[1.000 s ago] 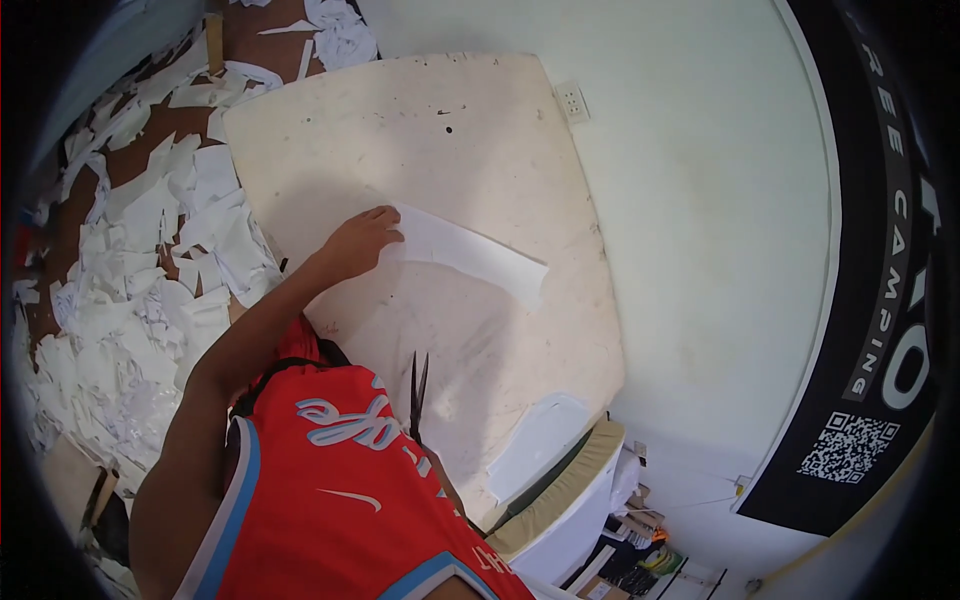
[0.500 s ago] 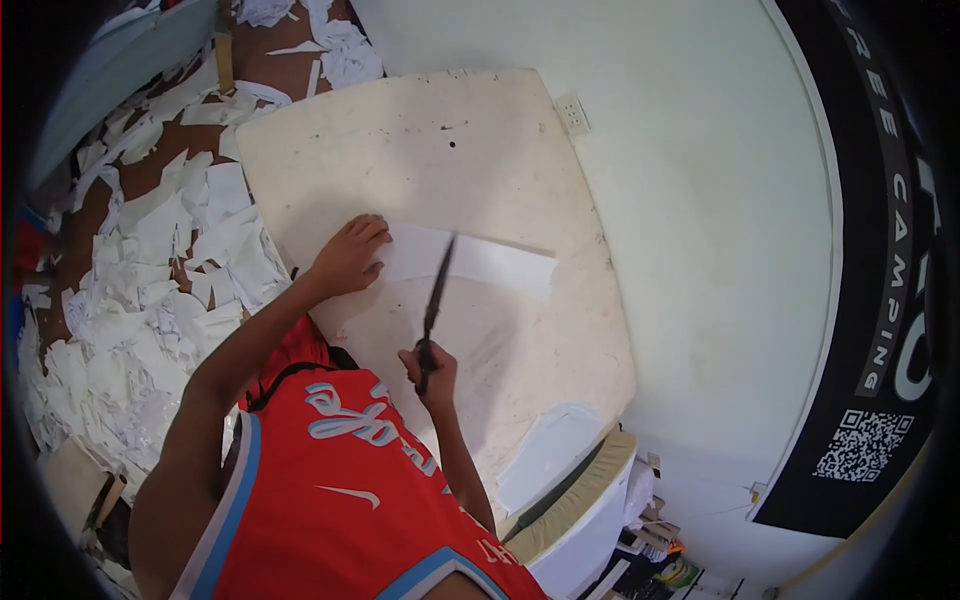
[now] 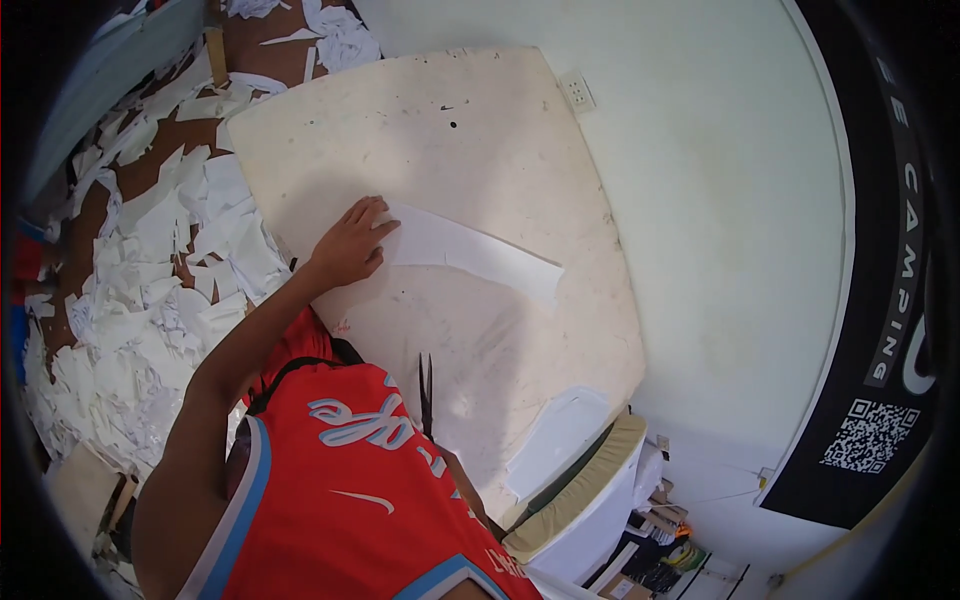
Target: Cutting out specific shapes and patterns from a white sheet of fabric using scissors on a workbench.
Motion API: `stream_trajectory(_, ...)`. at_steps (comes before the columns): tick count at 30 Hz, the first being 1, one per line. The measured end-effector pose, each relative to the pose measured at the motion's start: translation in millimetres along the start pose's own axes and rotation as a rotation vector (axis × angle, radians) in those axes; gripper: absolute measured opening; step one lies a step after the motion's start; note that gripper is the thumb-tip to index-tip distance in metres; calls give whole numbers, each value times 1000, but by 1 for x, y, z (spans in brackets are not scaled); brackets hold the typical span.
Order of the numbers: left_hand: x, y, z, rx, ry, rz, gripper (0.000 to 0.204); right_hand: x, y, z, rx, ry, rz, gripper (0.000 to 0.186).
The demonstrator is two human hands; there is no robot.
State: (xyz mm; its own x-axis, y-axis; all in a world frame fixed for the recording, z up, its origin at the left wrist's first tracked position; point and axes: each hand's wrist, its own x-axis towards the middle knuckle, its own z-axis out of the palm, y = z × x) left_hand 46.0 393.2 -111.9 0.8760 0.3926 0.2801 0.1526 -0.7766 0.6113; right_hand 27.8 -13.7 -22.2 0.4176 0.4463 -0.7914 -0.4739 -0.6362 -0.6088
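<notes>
A long, slightly curved white strip [image 3: 478,250] lies on the pale, stained tabletop [image 3: 380,130]. At its left end my left hand [image 3: 352,242] rests with fingers laid out and thumb apart, touching the strip. A short line shows at the strip's near edge, around the middle. Dark scissors [image 3: 427,390] point away from me below the strip, apart from it, with their blades slightly parted. The front of my red jersey covers their handles and my right hand; only part of that forearm shows beside the jersey.
Heaps of white scraps [image 3: 150,300] cover the brown floor at the left. A white panel-like piece [image 3: 557,440] lies at the table's near right, beside a padded yellowish edge [image 3: 580,490]. A pale wall [image 3: 710,200] with a socket [image 3: 577,92] borders the table's right side.
The scissors have drawn back toward me, away from over the strip, and my right hand has passed behind the jersey. My left hand stays at the strip's left end.
</notes>
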Motion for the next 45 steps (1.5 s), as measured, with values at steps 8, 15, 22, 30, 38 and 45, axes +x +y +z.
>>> stream_trajectory(8,4,-1,-6,-22,19,113,49,85,-55,21,-166,-95,-102,29)
stream_trajectory(15,7,-1,-2,-176,33,77,47,111,-73,55,-308,194,-611,25)
stream_trajectory(22,-1,-4,2,-109,113,14,35,57,-42,26,-298,174,-339,25)
stream_trajectory(30,6,0,0,-10,117,97,32,57,31,-19,-144,-67,-123,30)
stream_trajectory(38,1,-4,1,-23,97,41,38,118,-89,47,-239,-95,-176,23)
stream_trajectory(45,6,1,-2,-48,77,7,41,119,-49,56,-225,258,-544,26)
